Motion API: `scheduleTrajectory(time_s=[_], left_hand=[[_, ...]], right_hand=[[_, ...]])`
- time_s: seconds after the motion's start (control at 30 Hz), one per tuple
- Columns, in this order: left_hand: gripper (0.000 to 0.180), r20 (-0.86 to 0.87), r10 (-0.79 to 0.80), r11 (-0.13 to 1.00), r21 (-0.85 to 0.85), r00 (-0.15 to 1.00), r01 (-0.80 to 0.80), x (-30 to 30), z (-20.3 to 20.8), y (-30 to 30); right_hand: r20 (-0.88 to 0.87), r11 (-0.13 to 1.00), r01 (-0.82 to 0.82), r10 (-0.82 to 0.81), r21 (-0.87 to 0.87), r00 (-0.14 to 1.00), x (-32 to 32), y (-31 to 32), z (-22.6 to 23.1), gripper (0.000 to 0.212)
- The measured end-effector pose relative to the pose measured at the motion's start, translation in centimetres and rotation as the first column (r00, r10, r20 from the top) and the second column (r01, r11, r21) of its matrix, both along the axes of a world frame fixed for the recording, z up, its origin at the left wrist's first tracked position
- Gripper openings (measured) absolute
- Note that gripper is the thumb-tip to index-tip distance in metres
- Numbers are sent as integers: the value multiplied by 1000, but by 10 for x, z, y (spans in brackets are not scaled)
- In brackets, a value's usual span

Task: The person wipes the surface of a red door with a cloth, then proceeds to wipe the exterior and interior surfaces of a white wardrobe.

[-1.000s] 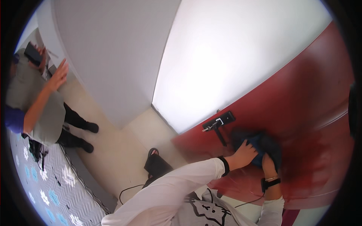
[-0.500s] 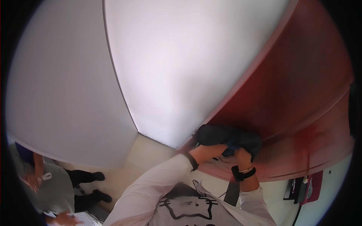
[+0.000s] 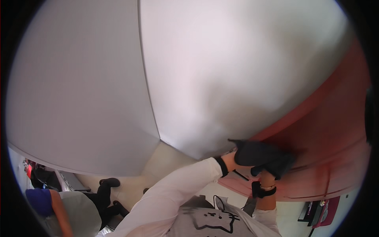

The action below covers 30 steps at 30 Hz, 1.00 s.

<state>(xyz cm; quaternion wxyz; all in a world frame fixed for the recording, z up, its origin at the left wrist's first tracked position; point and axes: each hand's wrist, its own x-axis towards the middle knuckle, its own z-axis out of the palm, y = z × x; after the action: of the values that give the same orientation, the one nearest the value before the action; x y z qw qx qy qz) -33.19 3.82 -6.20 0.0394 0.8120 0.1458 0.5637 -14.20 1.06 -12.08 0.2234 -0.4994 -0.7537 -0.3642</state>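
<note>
A dark navy-black cloth point(image 3: 264, 160), bunched up, lies over both of my hands in front of the glossy red panel point(image 3: 339, 118) at the right. My left hand point(image 3: 229, 157) reaches into its left end, and the fingers are covered by the fabric. Under its right end, my right hand point(image 3: 269, 178) grips it from below; these fingers are mostly hidden too. The cloth's exact kind cannot be made out. Each wrist carries a black band, and pale sleeves cover my forearms.
A white wall point(image 3: 205, 79) rises ahead, meeting a greyer panel point(image 3: 79, 87) on the left. Pale floor point(image 3: 166, 158) shows at their corner. Another person point(image 3: 79, 209) in grey is at the lower left. A shelf point(image 3: 312, 213) with dark and maroon items stands lower right.
My view has turned, so the wall corner and red panel sit farther right. Both hands and the cloth have shifted right and slightly down in the picture. The other person has bent over.
</note>
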Motion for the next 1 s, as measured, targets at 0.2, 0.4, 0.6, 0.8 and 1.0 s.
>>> scheduleTrajectory(time_s=[0.2, 0.4, 0.6, 0.8, 1.0], left_hand=[[28, 7, 383, 912, 156, 924, -379, -45, 39, 2], [37, -172, 653, 757, 141, 738, -638, -158, 46, -98], [43, -381, 864, 292, -152, 328, -944, -274, 31, -223], [51, -238, 965, -133, -85, -109, -987, -339, 61, -271], [47, -280, 939, -185, 76, -199, -980, -391, 74, -301]], right_hand=[[148, 943, 61, -114, 327, 982, -86, 7, 69, 32], [574, 580, -261, -458, 772, 679, -196, -22, 76, 35], [-942, -113, -991, 333, -75, 33, -345, -63, 12, 42], [-647, -122, -991, 761, -62, -53, -474, -100, 27, 41], [-645, -89, -991, 752, 104, -135, -558, -116, 65, 42]])
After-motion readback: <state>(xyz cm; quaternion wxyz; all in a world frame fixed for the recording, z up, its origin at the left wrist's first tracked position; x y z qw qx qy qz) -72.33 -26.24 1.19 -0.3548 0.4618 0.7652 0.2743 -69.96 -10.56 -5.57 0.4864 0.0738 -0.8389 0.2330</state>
